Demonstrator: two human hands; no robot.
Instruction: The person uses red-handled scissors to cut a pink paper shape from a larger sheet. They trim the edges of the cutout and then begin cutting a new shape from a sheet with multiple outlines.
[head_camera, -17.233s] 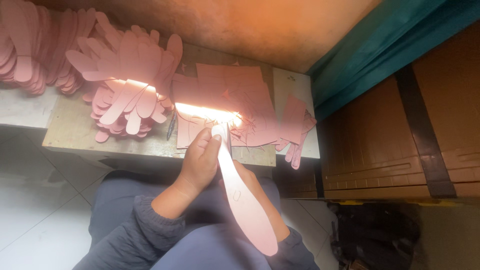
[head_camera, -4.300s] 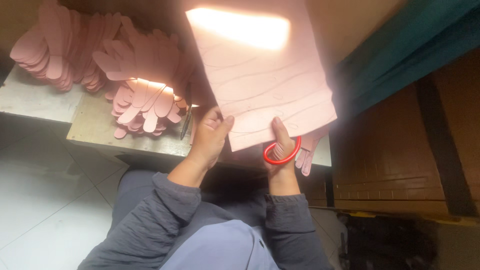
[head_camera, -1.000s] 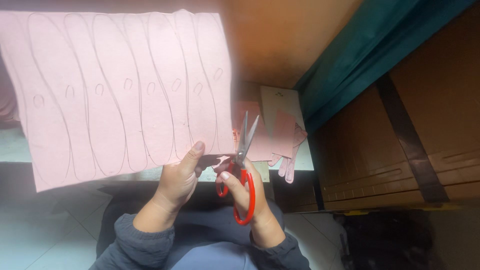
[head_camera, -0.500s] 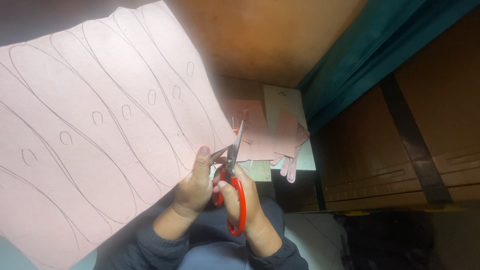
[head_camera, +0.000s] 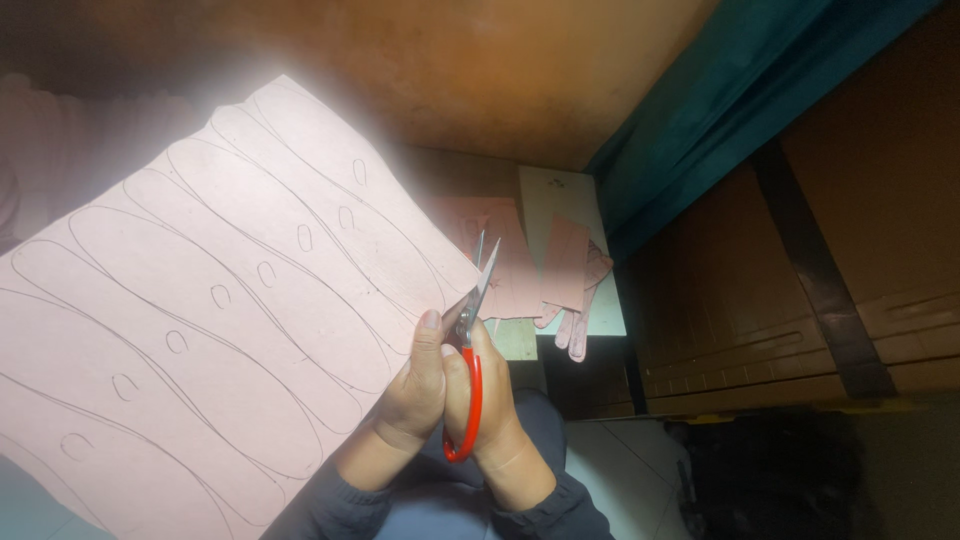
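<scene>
Beyond the hands: small counter (head_camera: 560, 190), pale top, carrying loose pink cut pieces (head_camera: 563, 262), some hanging over its near edge. To the right: teal curtain (head_camera: 700, 130), then brown cardboard boxes (head_camera: 800, 300) with dark tape. Below right: dark bag (head_camera: 780, 480) on tiled floor (head_camera: 620, 480).

Dim, warm overall. Light falls from upper left: the pink sheet (head_camera: 200, 330) glares and blooms white along its top edge. Wall behind is brown and murky. Lower right corner nearly black, detail lost. Hands and scissors (head_camera: 472, 340) reasonably sharp; background soft.
</scene>
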